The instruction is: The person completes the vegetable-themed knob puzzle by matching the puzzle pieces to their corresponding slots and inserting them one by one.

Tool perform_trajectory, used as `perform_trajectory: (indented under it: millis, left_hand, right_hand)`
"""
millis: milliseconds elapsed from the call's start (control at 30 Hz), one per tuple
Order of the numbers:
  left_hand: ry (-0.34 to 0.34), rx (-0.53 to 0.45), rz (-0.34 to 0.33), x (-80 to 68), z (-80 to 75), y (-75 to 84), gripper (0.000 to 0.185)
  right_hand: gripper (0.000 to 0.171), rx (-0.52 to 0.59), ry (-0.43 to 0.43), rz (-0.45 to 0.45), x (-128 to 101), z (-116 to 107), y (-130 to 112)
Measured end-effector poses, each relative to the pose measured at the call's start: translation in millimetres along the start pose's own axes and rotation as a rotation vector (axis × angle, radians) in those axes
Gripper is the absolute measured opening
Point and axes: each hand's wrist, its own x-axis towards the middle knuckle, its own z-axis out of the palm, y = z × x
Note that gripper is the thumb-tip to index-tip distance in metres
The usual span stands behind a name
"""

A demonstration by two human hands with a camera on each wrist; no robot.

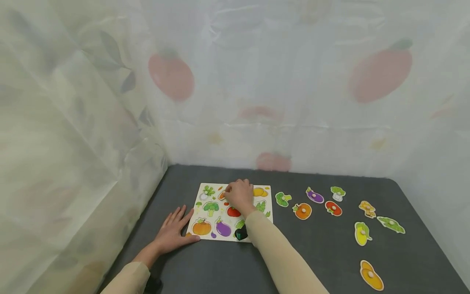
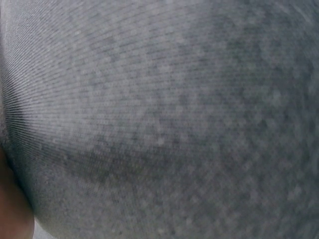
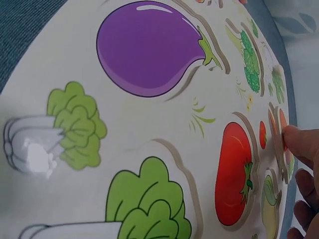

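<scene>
At the puzzle board's (image 3: 144, 119) far row, right hand (image 1: 240, 195) has thumb and curled fingers on an orange piece (image 3: 283, 119); looks like a pinch, full grip hidden. Left hand (image 1: 174, 234) spread flat on the worktop (image 1: 216, 265), thumb at the board's near left corner. Judgement: brace that corner, turn the piece until outlines match, lower it level, press lightly; forcing a tilted edge would jam.
</scene>
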Motion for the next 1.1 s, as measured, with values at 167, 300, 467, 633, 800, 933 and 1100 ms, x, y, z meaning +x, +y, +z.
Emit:
perform_trajectory:
  millis: [167, 300, 467, 633, 800, 933, 1100]
  left_hand:
    - [-0.012, 0.011, -0.011, 0.1, -0.1, -0.2, 0.107]
    - [-0.001, 0.016, -0.005, 0.2, 1.4, -1.9, 0.106]
    - [0.011, 0.004, 0.003, 0.6, 1.2, -1.3, 0.106]
    - [0.006, -0.003, 0.004, 1.4, 1.8, -1.0, 0.106]
    - [0.014, -0.019, 0.010, 1.2, 3.6, -1.3, 0.106]
    - [0.036, -0.029, 0.030, -0.7, 3.7, -0.6, 0.104]
    - [0.034, -0.037, 0.030, -0.9, 5.0, -2.8, 0.105]
  right_hand:
    - [0.013, 0.007, -0.005, -0.016, 1.0, 2.0, -0.5]
    - [0.013, -0.010, -0.004, -0.016, 2.5, 4.5, -0.6]
    - [0.014, -0.031, 0.005, -0.008, 5.2, 6.5, -1.0]
    - [0.014, -0.033, 0.007, -0.011, 7.2, 8.2, -0.8]
    - [0.013, -0.039, 0.012, -0.014, 9.0, 10.5, 0.9]
    - [0.014, -0.036, 0.005, -0.009, 7.4, 9.6, -0.1]
    - [0.014, -0.026, 0.001, -0.003, 4.7, 7.5, -2.6]
